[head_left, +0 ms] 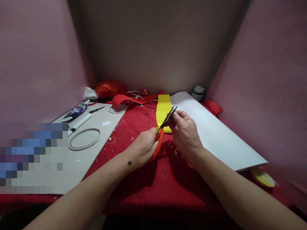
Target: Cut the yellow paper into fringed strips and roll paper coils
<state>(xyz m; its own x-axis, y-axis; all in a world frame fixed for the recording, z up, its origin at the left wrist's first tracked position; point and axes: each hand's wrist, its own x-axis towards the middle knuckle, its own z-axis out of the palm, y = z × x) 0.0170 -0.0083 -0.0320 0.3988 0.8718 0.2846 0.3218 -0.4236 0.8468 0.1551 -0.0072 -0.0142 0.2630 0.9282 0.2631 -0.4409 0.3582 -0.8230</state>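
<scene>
My left hand [143, 147] is closed round the orange handles of a pair of scissors [163, 127], whose dark blades point up and right. My right hand [185, 131] pinches at the blade tips; what it holds there is too small to make out. A yellow corrugated strip [163, 108] lies just behind the blades on the red cloth [148, 179].
A grey board [79, 156] at left carries a ring, a white pen [80, 123] and a small black knife. A glue tube [76, 111] lies beside it. A red corrugated strip [127, 100] curls at the back. A large white sheet [216, 134] lies at right, a white jar [198, 92] behind it.
</scene>
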